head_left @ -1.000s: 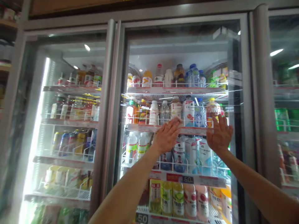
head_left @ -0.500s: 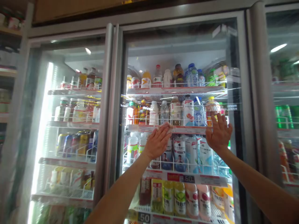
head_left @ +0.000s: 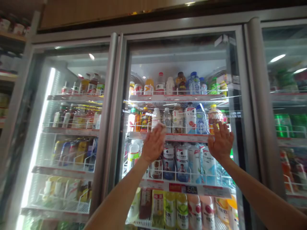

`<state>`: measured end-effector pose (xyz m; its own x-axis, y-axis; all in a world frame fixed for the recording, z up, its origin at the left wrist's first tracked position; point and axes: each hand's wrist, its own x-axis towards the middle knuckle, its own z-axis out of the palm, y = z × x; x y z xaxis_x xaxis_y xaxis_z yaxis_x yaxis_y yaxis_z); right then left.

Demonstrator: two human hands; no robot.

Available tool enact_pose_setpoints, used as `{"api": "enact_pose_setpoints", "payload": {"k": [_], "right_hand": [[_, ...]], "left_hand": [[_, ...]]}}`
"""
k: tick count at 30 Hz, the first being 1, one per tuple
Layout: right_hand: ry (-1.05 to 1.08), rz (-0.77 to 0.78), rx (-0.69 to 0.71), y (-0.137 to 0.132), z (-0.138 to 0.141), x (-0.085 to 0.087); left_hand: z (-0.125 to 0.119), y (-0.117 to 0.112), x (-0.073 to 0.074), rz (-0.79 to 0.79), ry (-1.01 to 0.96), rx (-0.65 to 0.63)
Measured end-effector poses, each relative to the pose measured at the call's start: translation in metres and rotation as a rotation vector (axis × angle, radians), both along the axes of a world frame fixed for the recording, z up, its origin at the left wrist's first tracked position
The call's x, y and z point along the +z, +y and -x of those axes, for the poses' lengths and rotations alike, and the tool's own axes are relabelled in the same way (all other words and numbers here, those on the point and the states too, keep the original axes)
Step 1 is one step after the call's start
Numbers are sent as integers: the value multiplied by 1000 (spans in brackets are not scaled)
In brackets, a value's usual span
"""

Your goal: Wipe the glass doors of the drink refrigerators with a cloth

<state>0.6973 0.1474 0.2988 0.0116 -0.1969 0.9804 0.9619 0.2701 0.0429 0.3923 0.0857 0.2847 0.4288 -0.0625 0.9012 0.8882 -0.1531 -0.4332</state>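
Observation:
My left hand (head_left: 153, 144) lies flat with its fingers stretched upward against the glass door (head_left: 177, 57) of a drinks fridge. It holds a thin pale cloth (head_left: 163, 127) against the pane; most of the cloth is hidden under the palm and fingers, and the hand is slightly blurred. Further right, my right hand (head_left: 221, 142) rests on the same pane with its fingers spread and nothing in it. Behind the glass near that hand stands a yellow-capped bottle (head_left: 214, 113).
Rows of bottles fill the wire-fronted shelves (head_left: 184, 137) inside. Metal handle bars (head_left: 110, 95) run down between this door and the left fridge door (head_left: 69, 60). At the right is another fridge door (head_left: 283, 76). Store shelves (head_left: 11, 35) stand at far left.
My left hand has slid left and slightly up across the glass with the cloth. My right hand stays at about the same place on the pane. The view has tilted slightly upward.

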Motion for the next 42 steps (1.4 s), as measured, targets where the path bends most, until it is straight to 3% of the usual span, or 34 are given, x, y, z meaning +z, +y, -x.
{"api": "enact_pose_setpoints", "payload": {"k": [3,5,9,11,12,16,18,20,22,25,27,29,31,32,34,36,38,39,42], "right_hand": [[9,21,-2,-2,2,0],[19,32,1,-3,2,1],[-1,19,4,-2,1,1],[-7,4,0,-1,0,0],[-7,4,-1,0,0,0],[0,36,-2,0,1,0],[5,30,-7,-1,2,0],[6,9,-16,-1,2,0],[2,-6,-22,-1,2,0],[4,-5,-24,-1,1,0],[8,-3,-29,0,1,0],[7,-7,-35,0,1,0],[4,-10,-35,1,1,0],[6,-10,-33,2,1,0],[5,0,-24,2,0,0],[2,6,-14,2,0,0],[-2,-4,-9,2,-1,0],[-4,-11,-10,2,-1,0],[0,-12,-17,1,0,0]], "left_hand": [[25,-1,18,-97,-381,-10],[17,1,17,-113,-396,-16],[-28,5,0,-5,139,-18],[-27,4,-3,32,333,-8],[-17,3,-2,33,326,-1],[39,-5,4,-81,-196,16],[44,-6,-2,-116,-310,7],[26,-5,-15,-85,-188,-1],[1,-2,-26,-25,63,-2],[-9,-1,-21,17,316,5],[6,-1,-5,-21,174,14],[23,-1,11,-107,-147,14],[26,0,17,-176,-388,3],[19,1,15,-182,-410,-4],[-2,3,3,-127,-247,-13],[-21,2,-12,-44,78,-21],[-21,0,-18,19,302,-13],[-13,-2,-17,34,304,-2],[26,-6,-1,-44,-129,19]]}}
